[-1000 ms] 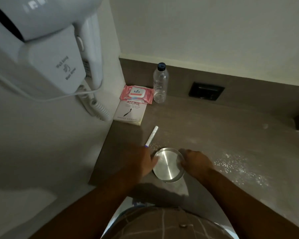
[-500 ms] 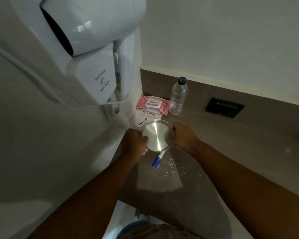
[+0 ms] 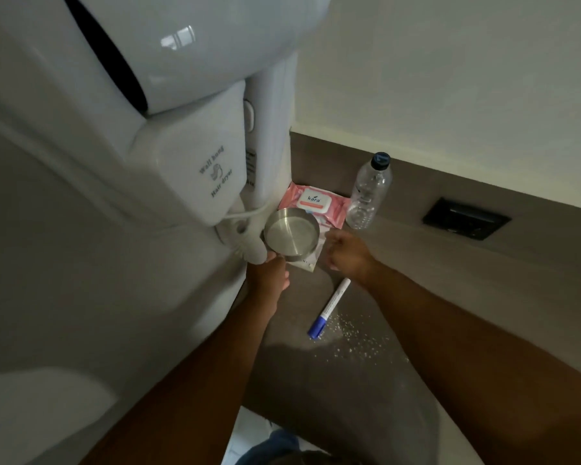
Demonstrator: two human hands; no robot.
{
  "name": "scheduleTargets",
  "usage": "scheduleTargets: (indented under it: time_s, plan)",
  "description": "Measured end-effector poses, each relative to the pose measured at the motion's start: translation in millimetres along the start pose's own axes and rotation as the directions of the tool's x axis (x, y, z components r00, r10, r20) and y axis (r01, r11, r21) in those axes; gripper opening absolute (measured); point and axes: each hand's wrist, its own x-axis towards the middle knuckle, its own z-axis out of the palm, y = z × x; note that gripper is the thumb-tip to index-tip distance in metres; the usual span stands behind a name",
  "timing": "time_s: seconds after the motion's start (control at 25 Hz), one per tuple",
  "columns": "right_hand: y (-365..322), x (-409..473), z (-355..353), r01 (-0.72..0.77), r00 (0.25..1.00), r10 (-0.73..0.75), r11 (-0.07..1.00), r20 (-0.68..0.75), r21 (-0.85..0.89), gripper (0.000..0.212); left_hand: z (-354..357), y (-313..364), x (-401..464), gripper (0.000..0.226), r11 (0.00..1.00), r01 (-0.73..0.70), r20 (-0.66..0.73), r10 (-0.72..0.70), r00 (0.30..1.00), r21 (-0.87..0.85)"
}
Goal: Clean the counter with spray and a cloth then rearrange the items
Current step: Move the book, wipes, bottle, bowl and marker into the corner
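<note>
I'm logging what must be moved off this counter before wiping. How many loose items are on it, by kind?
Steel bowl: 1
Book (under the bowl): 1
Pink wipes pack: 1
Plastic bottle: 1
Marker pen: 1
Total: 5

Hotel-style bathroom: wall hair dryer (image 3: 195, 156) above vanity counter (image 3: 366, 391).

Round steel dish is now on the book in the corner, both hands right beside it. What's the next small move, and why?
Probably take the right hand back to the white marker with the blue cap and lift it away. The round steel dish sits on the white book by the pink wipes pack, while the marker lies beside the scattered white crumbs on the brown counter, blocking a wipe.
</note>
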Motion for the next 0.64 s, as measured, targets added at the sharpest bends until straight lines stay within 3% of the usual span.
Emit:
scheduleTargets:
  time_s: [0.08, 0.16, 0.24, 0.32, 0.4, 0.44, 0.52, 0.6, 0.64]
  plan:
    - [24, -7, -17, 0.092, 0.995, -0.099, 0.930, -0.002, -0.357, 0.028, -3, -17, -16, 0.008, 0.875, -0.179, -0.029, 0.215, 0.976, 0.450]
    - [48, -11, -29, 0.271, 0.962, -0.229, 0.790, 0.145, -0.550, 0.039, -3, -31, -44, 0.024, 0.643, -0.304, 0.150, 0.284, 0.947, 0.703]
    - [64, -14, -31, 0.418, 0.908, -0.250, 0.590, 0.335, -0.691, 0.042, 2, -44, -62, 0.032, 0.436, -0.401, 0.305, 0.276, 0.912, 0.805]
    - [69, -13, -29, 0.481, 0.875, -0.290, 0.438, 0.387, -0.759, 0.028, 8, -56, -68, 0.031, 0.274, -0.474, 0.393, 0.304, 0.868, 0.837]
    - [71, -16, -29, 0.534, 0.836, -0.349, 0.335, 0.424, -0.776, 0.017, 12, -61, -71, 0.025, 0.242, -0.486, 0.404, 0.319, 0.857, 0.840]
    - [70, -20, -32, 0.558, 0.819, -0.369, 0.336, 0.438, -0.759, 0.016, 11, -59, -70, 0.023, 0.266, -0.477, 0.387, 0.328, 0.862, 0.838]
    - [62, -32, -44, 0.551, 0.834, -0.383, 0.597, 0.396, -0.584, 0.011, 3, -49, -67, 0.021, 0.277, -0.459, 0.346, 0.373, 0.861, 0.844]
    - [43, -46, -55, 0.489, 0.867, -0.422, 0.823, 0.266, -0.288, 0.008, -5, -33, -63, 0.021, 0.200, -0.486, 0.334, 0.509, 0.794, 0.851]
    - [29, -52, -58, 0.492, 0.867, -0.460, 0.850, 0.190, -0.188, 0.008, -6, -24, -60, 0.022, 0.158, -0.498, 0.329, 0.578, 0.746, 0.853]
